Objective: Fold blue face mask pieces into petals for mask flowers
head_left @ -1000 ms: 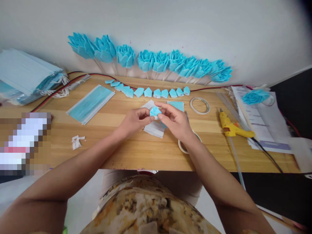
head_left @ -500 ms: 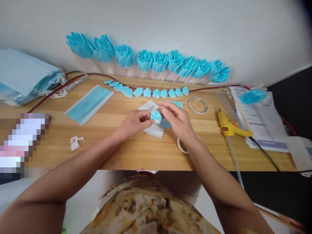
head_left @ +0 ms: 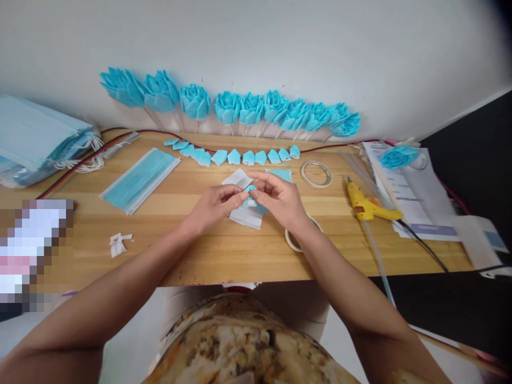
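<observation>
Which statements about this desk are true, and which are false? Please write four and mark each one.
1. The left hand and the right hand both touch the small folded piece. True.
2. The glue gun is red. False: the glue gun is yellow.
3. The row of blue flowers is by the wall. True.
4. The flat mask lies under the left hand. False: the flat mask lies farther left.

Between the forearms [head_left: 140, 277], open room was left on the surface [head_left: 236, 256]; a gap was also left between the blue mask [head_left: 140, 180] and the left hand [head_left: 210, 205]. The far side was obstructed by folded blue pieces [head_left: 234, 156], the right side by a tape roll [head_left: 318, 185] and the yellow glue gun [head_left: 367, 209].
</observation>
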### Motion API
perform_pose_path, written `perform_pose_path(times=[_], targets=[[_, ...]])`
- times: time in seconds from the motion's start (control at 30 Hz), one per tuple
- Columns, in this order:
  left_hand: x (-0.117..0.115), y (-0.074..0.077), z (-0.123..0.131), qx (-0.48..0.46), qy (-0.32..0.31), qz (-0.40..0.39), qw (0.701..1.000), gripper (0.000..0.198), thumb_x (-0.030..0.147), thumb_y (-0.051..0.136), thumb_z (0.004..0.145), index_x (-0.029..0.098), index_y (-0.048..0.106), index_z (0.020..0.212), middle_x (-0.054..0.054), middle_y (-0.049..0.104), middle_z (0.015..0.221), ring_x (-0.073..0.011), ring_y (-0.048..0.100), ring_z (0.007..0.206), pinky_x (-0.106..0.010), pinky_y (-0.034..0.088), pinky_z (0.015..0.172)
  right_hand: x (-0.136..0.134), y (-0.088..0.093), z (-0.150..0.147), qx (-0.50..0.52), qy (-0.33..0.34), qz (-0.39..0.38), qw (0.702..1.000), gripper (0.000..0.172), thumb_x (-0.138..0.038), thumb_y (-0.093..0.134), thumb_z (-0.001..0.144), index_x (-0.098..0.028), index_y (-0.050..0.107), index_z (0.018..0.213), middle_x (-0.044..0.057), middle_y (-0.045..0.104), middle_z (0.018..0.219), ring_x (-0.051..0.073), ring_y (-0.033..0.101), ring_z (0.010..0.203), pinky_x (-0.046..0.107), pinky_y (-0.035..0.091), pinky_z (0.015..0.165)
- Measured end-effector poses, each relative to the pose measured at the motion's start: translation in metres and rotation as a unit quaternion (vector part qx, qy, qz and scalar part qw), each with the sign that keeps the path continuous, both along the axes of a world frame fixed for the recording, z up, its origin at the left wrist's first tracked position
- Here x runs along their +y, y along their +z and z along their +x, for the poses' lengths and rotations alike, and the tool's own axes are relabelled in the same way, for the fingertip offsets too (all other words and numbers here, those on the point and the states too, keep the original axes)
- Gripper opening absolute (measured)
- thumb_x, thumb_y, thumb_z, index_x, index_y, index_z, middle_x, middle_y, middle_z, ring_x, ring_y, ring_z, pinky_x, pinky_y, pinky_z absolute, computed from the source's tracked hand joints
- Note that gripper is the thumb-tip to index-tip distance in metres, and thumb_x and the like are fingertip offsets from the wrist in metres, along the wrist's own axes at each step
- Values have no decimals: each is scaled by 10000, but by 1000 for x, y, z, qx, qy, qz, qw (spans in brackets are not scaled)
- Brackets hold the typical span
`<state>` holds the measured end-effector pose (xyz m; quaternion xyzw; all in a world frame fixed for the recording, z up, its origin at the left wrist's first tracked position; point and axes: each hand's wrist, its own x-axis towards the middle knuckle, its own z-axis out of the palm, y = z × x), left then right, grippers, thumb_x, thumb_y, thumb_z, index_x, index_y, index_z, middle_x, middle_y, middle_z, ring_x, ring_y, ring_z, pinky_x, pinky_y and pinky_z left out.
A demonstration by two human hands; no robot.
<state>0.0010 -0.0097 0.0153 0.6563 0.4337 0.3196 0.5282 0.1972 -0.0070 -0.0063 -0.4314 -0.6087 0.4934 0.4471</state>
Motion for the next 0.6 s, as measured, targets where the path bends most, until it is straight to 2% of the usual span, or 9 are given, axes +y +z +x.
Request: perform_pose_path(times=[0.3, 0.6], targets=[[5, -13, 0, -22, 23, -22, 999, 330, 493, 672, 798, 168, 632, 759, 12, 561, 691, -118, 463, 636, -258, 362, 621, -2, 3, -2, -19, 4, 1, 1000, 380, -364, 732, 825, -219, 739, 1177, -6, 671, 846, 118, 573, 723, 267, 462, 656], [7, -15, 0, -22, 35, -20, 999, 344, 507, 681, 777, 167, 629, 754, 22, 562, 689, -114, 462, 644, -258, 369, 635, 0, 2, -1, -26, -15, 12, 999, 318, -389, 705, 866, -204, 775, 1115, -5, 642, 771, 120, 545, 672, 263, 451, 613]])
